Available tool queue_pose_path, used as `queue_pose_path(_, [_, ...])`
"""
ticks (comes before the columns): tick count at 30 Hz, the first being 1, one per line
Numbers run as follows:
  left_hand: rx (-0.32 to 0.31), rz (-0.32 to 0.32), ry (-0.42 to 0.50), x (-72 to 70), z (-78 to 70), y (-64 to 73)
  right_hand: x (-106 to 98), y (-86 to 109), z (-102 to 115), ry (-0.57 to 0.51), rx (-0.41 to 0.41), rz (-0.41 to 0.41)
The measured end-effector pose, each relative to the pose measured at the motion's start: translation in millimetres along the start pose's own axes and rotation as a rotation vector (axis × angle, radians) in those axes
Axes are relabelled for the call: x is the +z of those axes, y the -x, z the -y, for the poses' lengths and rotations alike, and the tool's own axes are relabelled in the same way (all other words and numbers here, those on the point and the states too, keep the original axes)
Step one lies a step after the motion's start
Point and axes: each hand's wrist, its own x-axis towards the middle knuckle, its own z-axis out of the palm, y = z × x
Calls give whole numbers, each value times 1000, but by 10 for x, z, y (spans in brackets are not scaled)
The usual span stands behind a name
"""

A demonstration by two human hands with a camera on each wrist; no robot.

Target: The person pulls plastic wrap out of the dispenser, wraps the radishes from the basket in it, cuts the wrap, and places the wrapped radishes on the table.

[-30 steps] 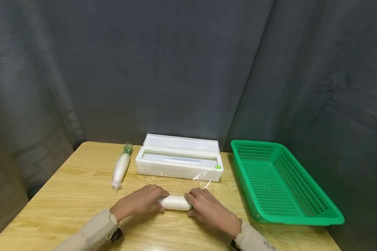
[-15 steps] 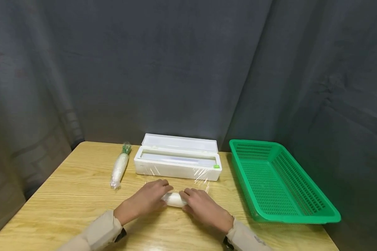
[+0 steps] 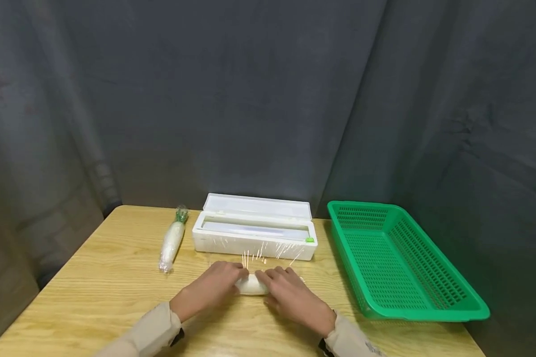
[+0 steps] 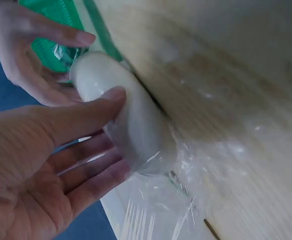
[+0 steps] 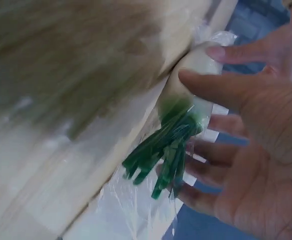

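A white radish (image 3: 250, 285) with trimmed green stalks (image 5: 172, 145) lies crosswise on the table under clear cling film (image 4: 156, 200). My left hand (image 3: 216, 283) grips its leafless end, with the thumb on the near side and the fingers beyond, as the left wrist view shows. Toward the stalk end, my right hand (image 3: 293, 297) holds it the same way. The film runs from the radish toward an open white cling film box (image 3: 254, 243) just beyond the hands. In the head view the stalks are hidden behind my right hand.
Left of the box lies another white radish (image 3: 172, 242), wrapped in film, its green top pointing away. A green plastic basket (image 3: 370, 297) stands on the right of the wooden table (image 3: 94, 282). Dark curtains (image 3: 250, 99) hang behind.
My left hand has moved right, closer to my right hand, so less of the radish shows between them. The radish has shifted slightly away from me, and the film creases in front of the box have changed.
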Motion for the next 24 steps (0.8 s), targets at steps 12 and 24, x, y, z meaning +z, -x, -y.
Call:
queue_pose_path(12, [-29, 67, 47, -101, 5, -67, 133, 8, -190, 101, 0, -8])
queue_pose_path(24, [9, -9, -130, 13, -10, -46, 118, -2, -253, 27, 0, 61])
